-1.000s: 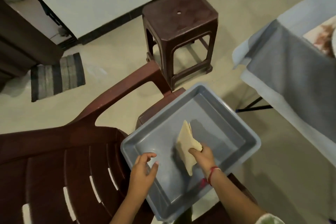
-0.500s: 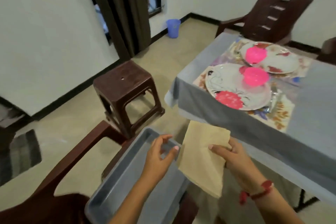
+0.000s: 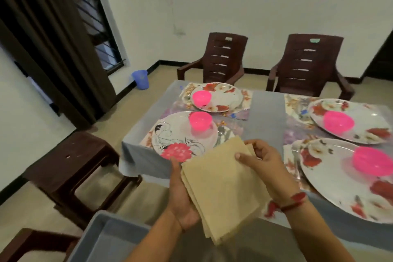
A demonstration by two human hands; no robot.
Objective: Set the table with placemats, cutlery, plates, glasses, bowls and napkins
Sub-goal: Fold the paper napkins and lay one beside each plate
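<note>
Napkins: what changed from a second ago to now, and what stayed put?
The right hand lifted the napkins out of the grey tray and carried them up toward the table. The left hand, empty above the tray before, now grips the stack's left edge. Unchanged: the right hand's pinch on the napkins, and the plates and pink bowls laid on the table.

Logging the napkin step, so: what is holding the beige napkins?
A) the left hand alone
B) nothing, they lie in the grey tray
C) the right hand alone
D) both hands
D: the left hand grips the napkins at their left edge, and the right hand pinches their far corner.
</note>
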